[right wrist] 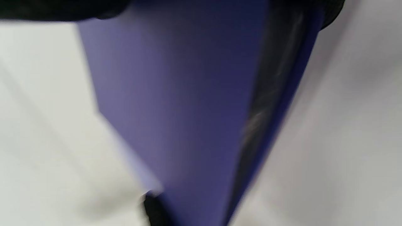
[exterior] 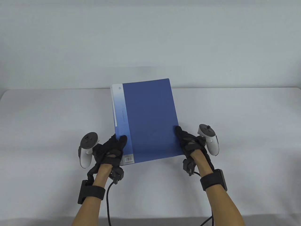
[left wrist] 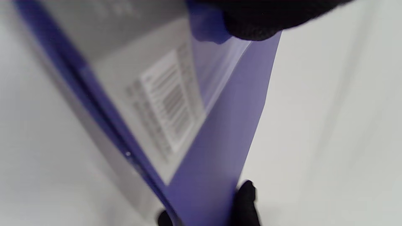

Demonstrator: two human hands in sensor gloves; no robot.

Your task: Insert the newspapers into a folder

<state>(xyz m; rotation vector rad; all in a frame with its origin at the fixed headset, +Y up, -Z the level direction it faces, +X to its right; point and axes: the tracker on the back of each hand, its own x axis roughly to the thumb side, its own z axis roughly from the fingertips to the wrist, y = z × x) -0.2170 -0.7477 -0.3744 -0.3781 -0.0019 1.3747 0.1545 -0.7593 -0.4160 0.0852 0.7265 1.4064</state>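
A blue folder with a white spine strip is closed and held above the table. My left hand grips its near left corner, thumb on top by the barcode label. My right hand grips its near right edge, thumb on the cover. The left wrist view shows the folder edge-on with the barcode label and a gloved fingertip on it. The right wrist view shows the blurred blue cover with dark sheets between the covers. No loose newspaper is in view.
The white table spreads out on both sides of the folder. A pale wall stands behind its far edge. A black cable hangs from my left wrist toward the near edge.
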